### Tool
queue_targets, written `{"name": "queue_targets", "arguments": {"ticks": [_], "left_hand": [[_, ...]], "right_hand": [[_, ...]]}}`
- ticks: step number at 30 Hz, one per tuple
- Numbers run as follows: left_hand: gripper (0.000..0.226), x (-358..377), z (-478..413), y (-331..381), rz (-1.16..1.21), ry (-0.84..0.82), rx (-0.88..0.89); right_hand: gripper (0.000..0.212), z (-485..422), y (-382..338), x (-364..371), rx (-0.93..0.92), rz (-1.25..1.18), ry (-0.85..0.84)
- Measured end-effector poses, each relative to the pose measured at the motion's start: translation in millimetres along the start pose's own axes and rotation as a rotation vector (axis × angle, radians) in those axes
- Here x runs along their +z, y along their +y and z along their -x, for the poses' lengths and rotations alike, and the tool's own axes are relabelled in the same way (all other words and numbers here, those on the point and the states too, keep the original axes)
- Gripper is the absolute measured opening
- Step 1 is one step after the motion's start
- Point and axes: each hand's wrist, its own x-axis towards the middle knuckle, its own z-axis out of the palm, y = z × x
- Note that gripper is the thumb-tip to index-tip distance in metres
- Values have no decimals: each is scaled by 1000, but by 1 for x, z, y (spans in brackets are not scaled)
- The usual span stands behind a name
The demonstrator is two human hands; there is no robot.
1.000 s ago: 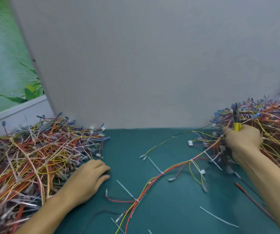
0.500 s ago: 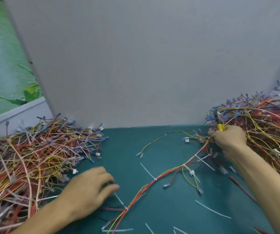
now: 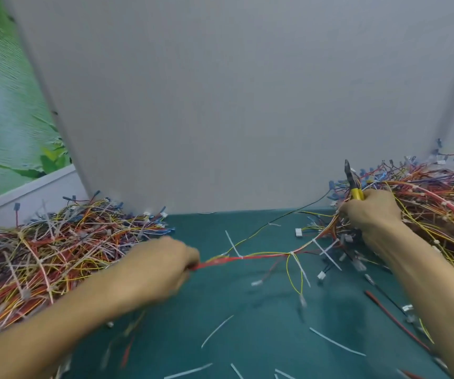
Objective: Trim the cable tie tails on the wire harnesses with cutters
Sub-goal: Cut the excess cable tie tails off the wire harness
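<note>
My left hand (image 3: 163, 266) grips one end of a red and yellow wire harness (image 3: 264, 254) and holds it taut above the green mat. White cable tie tails (image 3: 301, 265) stick out along the harness. My right hand (image 3: 371, 212) holds yellow-handled cutters (image 3: 353, 184) with the jaws pointing up, and rests at the edge of the right harness pile (image 3: 436, 198), where the harness's other end runs in.
A big tangled pile of harnesses (image 3: 45, 247) covers the left of the mat. Cut white tie tails (image 3: 336, 341) and loose wires (image 3: 390, 318) lie scattered on the green mat (image 3: 247, 310). A grey partition (image 3: 234, 105) stands right behind.
My left hand has taken hold of the harness and lifted it off the mat, pulling it left until taut. My right hand with the cutters has stayed at the right pile.
</note>
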Motion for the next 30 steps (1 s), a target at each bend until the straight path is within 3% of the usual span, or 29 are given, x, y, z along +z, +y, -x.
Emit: {"name": "queue_targets", "arguments": {"ticks": [6,10,13,17,19,22,26,28,30], "left_hand": [[40,-63,-36,-27,-185,343,18],[45,-61,-54,-48,-121,525,45],[38,-13,-59,-53,58,401,52],[38,74,-58,-39,150,43,130],[37,104,-56,-31,171,74,127],[59,118,-54,-17,235,220,8],[92,105,-51,-9,225,137,-216],[84,97,-46,-8,172,139,-351],[58,90,-39,-7,172,151,-533]], "right_hand": [[5,6,-29,-14,11,-270,-105],[9,10,-49,-25,156,-405,-320],[10,16,-35,-22,170,-184,-493],[6,29,6,1,-44,437,-508],[8,37,23,14,-104,578,-528],[23,42,39,29,-82,622,-516],[25,41,42,25,-109,569,-394],[22,40,40,15,-125,535,-329],[21,42,36,4,-175,578,-243]]}}
